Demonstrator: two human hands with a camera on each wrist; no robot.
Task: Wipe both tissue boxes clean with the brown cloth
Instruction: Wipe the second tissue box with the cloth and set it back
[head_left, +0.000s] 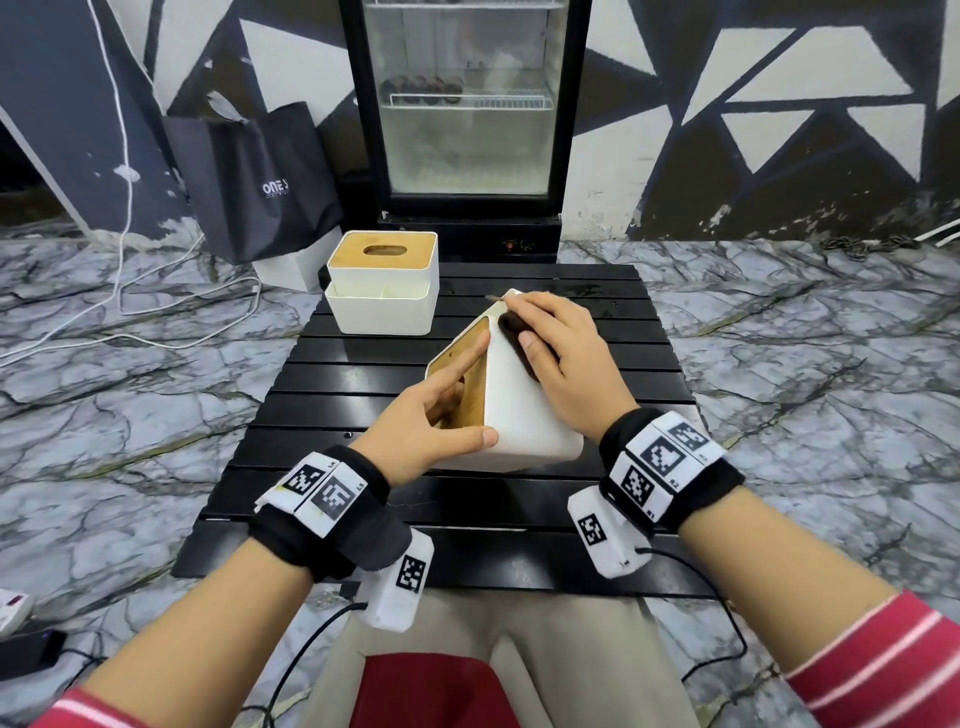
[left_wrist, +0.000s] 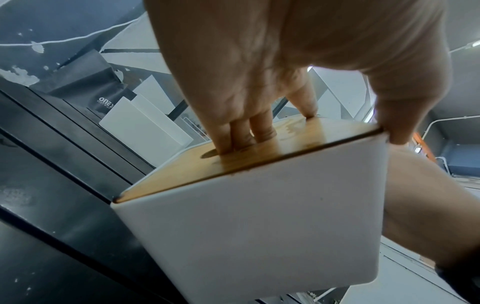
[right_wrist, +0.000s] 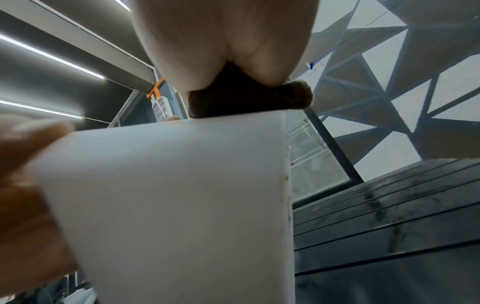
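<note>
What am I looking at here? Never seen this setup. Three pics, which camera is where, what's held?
No robot: a person with a camera on the head and one on each wrist. The head view looks down at a black slatted table. The left hand grips a tipped white tissue box, fingers in the slot of its wooden lid, as the left wrist view shows. The right hand presses a brown cloth against the box's upper side; the right wrist view looks up at it. A second tissue box stands upright at the table's far left.
</note>
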